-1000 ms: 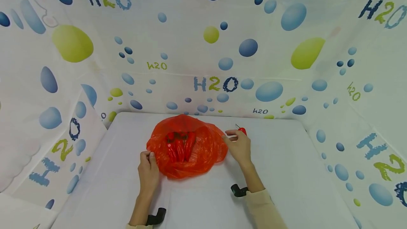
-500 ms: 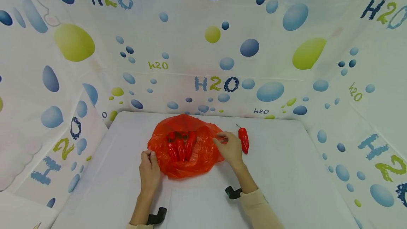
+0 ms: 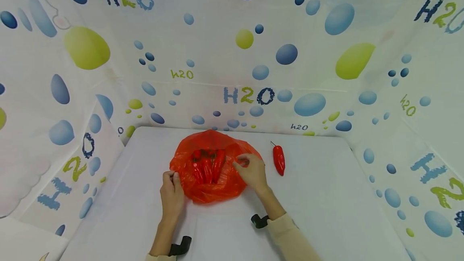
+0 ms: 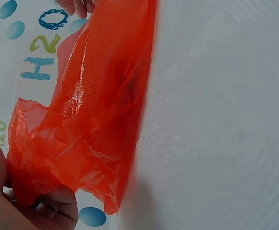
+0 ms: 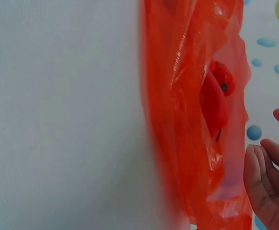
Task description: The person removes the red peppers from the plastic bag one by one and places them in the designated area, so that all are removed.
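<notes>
A thin, translucent red plastic bag [image 3: 203, 194] lies open on the table, with several glossy red peppers [image 3: 207, 168] visible in its mouth. At its left edge, the left hand [image 3: 172, 196] pinches the plastic; the left wrist view shows the bag's film [image 4: 96, 105] gathered between thumb and curled fingers [image 4: 63, 203]. Over the bag's right side hovers the right hand [image 3: 253, 172], its fingers loosely bent. In the right wrist view the thumb stands apart from the fingers [image 5: 259, 177], with nothing between them, beside peppers [image 5: 214, 103] inside the bag.
One long red pepper [image 3: 278, 160] with a thin stem lies on the white table [image 3: 326, 196], right of the bag. A black mount sits on each wrist, left [image 3: 180, 246] and right [image 3: 259, 221]. A dotted, printed curtain [image 3: 203, 43] surrounds the table.
The right hand has moved left from beside the lone pepper to over the bag's right side, uncovering that pepper. The left hand keeps its hold on the bag's edge.
</notes>
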### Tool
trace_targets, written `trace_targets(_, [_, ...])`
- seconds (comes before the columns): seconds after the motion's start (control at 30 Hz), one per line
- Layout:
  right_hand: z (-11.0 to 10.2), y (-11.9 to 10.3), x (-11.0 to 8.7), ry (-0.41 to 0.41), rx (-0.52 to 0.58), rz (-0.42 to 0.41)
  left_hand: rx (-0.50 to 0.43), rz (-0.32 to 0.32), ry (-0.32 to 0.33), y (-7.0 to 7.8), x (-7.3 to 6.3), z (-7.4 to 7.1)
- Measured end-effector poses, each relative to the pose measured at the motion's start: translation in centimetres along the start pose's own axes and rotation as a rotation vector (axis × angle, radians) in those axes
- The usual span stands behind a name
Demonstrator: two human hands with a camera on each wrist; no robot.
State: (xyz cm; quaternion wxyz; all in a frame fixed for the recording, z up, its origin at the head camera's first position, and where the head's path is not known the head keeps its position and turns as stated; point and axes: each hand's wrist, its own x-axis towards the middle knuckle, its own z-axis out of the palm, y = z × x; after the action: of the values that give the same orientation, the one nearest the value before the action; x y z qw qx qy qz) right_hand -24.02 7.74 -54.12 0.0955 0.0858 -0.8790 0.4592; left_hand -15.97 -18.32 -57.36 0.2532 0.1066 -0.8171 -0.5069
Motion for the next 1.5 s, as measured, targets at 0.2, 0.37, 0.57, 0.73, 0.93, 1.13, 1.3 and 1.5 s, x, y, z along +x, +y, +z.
trace_targets(0.2, [1.2, -0.5, -0.3, -0.018, -0.004, -0.016, -0.007, -0.014, -0.018, -0.2, 0.1, 0.0])
trace_targets(0.37, [2.1, -0.8, -0.3, -0.078, 0.004, 0.004, -0.003, -0.012, -0.014, -0.3, 0.1, 0.0])
trace_targets(0.57, [2.8, -1.3, -0.3, -0.122, 0.012, 0.017, 0.0, -0.01, -0.011, -0.3, 0.1, 0.1])
trace_targets(0.73, [3.6, -1.2, -0.2, -0.131, 0.003, 0.061, 0.0, -0.006, -0.015, -0.3, 0.1, 0.0])
trace_targets(0.93, [4.5, -0.6, 0.2, -0.153, -0.017, 0.1, -0.003, 0.001, -0.012, -0.5, 0.1, 0.2])
trace_targets(1.13, [5.0, -0.5, 0.2, -0.177, 0.01, 0.105, -0.003, 0.009, -0.01, -0.4, 0.0, 0.1])
trace_targets(1.3, [5.6, -0.3, 0.2, -0.181, -0.014, 0.113, -0.004, 0.029, 0.006, -0.2, -0.1, 0.1])
trace_targets(1.5, [6.3, -0.4, 0.6, -0.191, -0.014, 0.141, -0.003, 0.032, 0.011, -0.2, 0.1, 0.1])
